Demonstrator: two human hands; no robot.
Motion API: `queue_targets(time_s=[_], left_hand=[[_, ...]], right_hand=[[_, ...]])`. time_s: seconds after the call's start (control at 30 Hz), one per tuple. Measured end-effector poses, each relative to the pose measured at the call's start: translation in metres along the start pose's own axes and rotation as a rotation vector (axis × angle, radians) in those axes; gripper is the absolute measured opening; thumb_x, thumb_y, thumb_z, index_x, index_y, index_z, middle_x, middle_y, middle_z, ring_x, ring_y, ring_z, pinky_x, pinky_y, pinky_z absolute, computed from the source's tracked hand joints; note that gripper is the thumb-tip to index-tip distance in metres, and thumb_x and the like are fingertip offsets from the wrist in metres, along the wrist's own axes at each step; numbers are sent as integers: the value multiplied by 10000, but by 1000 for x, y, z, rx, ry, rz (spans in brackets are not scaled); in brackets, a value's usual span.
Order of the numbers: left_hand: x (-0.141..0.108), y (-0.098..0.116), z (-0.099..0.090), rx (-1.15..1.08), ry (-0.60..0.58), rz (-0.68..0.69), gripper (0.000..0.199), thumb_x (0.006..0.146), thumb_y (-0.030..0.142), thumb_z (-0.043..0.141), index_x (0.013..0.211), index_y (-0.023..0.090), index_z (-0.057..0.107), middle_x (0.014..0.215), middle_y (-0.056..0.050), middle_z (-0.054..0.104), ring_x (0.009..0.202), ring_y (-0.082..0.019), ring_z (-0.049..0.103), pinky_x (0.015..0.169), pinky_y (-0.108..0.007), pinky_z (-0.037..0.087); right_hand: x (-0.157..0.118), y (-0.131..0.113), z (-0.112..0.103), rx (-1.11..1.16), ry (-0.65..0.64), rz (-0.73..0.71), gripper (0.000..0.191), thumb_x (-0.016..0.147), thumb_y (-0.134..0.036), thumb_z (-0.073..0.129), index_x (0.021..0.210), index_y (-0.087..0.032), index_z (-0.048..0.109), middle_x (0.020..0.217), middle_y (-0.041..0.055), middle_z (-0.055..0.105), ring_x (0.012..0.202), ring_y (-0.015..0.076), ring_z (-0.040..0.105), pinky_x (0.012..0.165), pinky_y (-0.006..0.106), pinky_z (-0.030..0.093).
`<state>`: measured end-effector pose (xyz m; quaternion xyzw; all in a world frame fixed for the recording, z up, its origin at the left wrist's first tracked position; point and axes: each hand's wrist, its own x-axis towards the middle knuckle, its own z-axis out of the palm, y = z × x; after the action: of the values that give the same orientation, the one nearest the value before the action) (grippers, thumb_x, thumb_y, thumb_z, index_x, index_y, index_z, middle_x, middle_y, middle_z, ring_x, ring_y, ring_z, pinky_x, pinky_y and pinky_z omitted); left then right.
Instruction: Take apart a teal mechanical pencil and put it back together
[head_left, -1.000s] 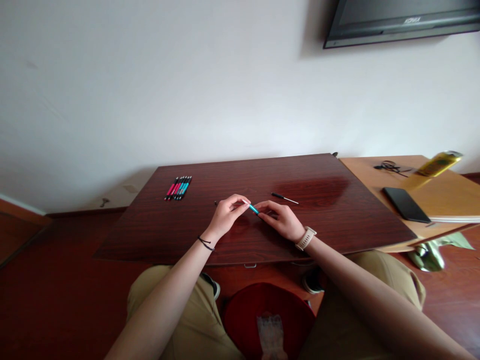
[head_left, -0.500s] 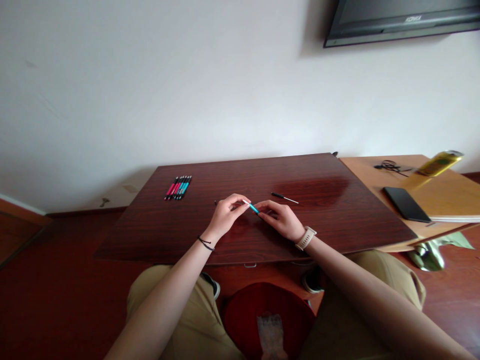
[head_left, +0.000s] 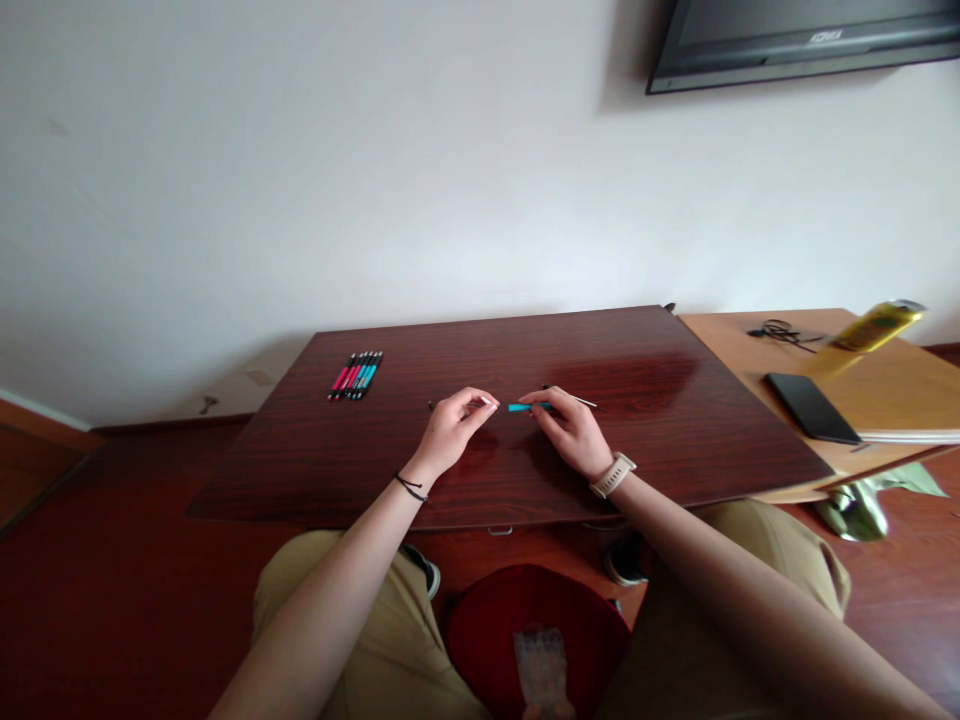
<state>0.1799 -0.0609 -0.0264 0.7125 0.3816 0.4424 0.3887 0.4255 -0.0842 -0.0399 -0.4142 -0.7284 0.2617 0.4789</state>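
My right hand pinches a blue pen part that points left over the dark wooden table. Opposite it, my left hand has its thumb and forefinger pressed on a small white piece, too small to identify. A gap separates the blue part from the left fingertips. Behind my right hand lies a thin rod with a dark end, partly hidden. A row of several pink and blue pens rests at the table's left. The tip of a dark item shows beside my left hand.
On the lighter side table at the right are a black phone, a coiled black cable and a yellow can. A wall-mounted screen hangs above. A red stool seat shows between the legs.
My right hand has drawn the blue part away from my left fingertips and turned it nearly level. It now covers part of the thin rod. The left hand has barely moved.
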Motion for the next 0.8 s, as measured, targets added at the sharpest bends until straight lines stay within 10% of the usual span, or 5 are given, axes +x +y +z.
queue_targets(time_s=[0.8], left_hand=[[-8, 0, 8, 587, 3, 216, 92, 1013, 208, 647, 1021, 243, 731, 993, -60, 759, 952, -243, 713, 902, -374, 552]], right_hand=[[-3, -13, 0, -123, 32, -63, 127, 1049, -335, 618, 1105, -262, 704, 1057, 66, 760, 908, 239, 711, 821, 363, 574]])
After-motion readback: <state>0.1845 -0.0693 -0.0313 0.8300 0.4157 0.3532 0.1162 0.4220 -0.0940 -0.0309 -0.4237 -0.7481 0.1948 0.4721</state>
